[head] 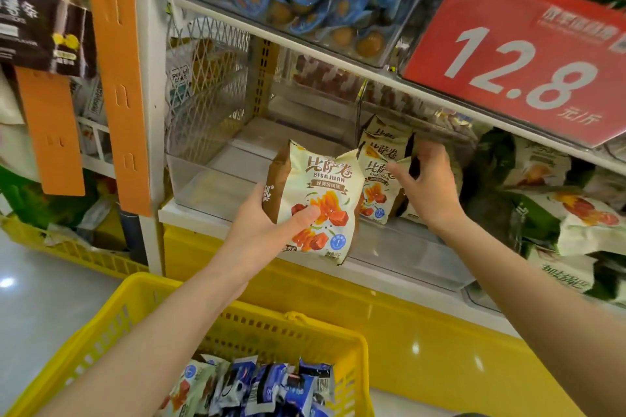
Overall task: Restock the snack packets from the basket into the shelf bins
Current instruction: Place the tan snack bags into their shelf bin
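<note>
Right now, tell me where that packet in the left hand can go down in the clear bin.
Free: the bin floor between the mesh side panel and the packets standing at its right end. Crowded: that right end, where the right hand handles packets, and the green packets beyond. The left hand has its grip on the packet.

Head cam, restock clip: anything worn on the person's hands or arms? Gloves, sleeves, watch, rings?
Nothing worn that shows. The left hand and the right hand are bare: no gloves, and no rings on the fingers in view. Both forearms are bare from the wrists down to the bottom edge of the picture, with no sleeve, watch, strap or bracelet visible. Anything above the forearms is out of frame.
</note>
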`<state>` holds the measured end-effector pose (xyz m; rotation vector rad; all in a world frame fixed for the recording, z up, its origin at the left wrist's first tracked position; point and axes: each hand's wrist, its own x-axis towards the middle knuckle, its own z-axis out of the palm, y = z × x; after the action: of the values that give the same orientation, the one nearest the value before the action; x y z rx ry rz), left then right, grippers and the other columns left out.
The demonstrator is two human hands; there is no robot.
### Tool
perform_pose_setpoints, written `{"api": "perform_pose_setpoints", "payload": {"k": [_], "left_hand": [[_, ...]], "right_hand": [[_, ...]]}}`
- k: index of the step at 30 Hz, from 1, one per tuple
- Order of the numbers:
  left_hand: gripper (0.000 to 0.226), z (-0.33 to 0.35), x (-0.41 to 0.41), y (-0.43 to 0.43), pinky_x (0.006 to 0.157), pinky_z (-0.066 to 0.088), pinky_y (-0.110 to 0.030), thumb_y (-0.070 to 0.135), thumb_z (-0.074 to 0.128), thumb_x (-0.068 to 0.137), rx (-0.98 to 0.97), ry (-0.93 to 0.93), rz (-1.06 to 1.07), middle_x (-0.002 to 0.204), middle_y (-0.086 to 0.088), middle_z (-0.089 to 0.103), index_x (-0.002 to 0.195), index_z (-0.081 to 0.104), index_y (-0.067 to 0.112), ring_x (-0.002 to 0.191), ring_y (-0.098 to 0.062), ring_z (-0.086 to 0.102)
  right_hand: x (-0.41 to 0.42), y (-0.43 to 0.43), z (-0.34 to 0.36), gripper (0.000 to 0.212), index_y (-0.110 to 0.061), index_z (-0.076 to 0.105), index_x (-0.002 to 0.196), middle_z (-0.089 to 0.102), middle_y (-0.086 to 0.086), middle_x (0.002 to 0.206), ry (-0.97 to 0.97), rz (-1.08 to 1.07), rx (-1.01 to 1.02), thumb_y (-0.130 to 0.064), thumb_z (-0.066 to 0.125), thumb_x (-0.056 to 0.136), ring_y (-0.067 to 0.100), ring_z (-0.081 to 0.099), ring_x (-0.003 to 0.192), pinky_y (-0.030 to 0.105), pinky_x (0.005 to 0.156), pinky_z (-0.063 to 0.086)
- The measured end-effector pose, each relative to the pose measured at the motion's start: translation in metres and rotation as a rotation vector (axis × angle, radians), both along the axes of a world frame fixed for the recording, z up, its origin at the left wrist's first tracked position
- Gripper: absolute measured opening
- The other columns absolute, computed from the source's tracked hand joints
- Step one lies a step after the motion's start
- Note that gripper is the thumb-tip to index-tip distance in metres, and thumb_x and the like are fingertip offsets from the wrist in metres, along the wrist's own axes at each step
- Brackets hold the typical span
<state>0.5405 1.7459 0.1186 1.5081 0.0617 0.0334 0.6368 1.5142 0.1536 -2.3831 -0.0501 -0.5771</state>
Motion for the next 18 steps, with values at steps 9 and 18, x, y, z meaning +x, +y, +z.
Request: {"api": "perform_pose_setpoints", "payload": {"k": [9,18], "left_hand": [[0.057,-0.01,-0.027,-0.015,0.06,0.051,-0.011,0.034,0.084,0.054,0.193,-0.182,-0.238,0.092,0.023,0.069,0.102,0.054,0.039,0.081,0.003,0.067],[0.065,0.018,-0.008,-0.075,0.077,0.042,-0.008,0.061,0.061,0.071,0.561,-0.459,-0.332,0.113,0.03,0.049,0.125,0.028,0.05,0.102,0.011,0.051]], "right_hand": [[-0.106,0.031,0.036,0.097,-0.032,0.032,0.141,0.046,-0.016,0.136,0.261,0.524,-0.499,-0.082,0.042,0.058,-0.003,0.045,0.113,0.017,0.091,0.04],[-0.128,-0.031,0.068,0.037,-0.048,0.042,0.089,0.044,-0.034,0.073,-0.068,0.303,-0.499,-0.064,0.061,0.063,-0.015,0.052,0.072,0.007,0.054,0.038]]}}
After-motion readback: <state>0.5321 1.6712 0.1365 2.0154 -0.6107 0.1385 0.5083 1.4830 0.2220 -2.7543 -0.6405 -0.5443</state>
